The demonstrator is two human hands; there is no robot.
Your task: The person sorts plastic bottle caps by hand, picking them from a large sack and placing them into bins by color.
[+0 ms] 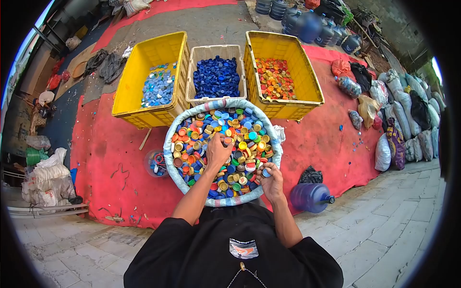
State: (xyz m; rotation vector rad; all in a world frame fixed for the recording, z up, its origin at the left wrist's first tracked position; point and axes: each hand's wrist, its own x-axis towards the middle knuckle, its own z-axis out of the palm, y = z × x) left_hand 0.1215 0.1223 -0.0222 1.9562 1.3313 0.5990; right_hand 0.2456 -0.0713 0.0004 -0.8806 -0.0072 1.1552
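A round basket with a pale blue wrapped rim [170, 165] sits in front of me, heaped with bottle caps [236, 165] of many colours. My left hand [219, 150] reaches over the middle of the heap, its fingers closed on a brownish cap [227, 140]. Near the basket's right rim, my right hand [272, 182] pinches a light blue bottle cap [266, 172] between thumb and fingers.
Behind the basket stand a yellow crate [126, 91] with light blue caps, a white crate [193, 72] with dark blue caps, and another yellow crate [307, 81] with red, orange and yellow caps. A water jug [309, 197] lies right on red sheeting [331, 158]. Sacks [401, 117] line the far right.
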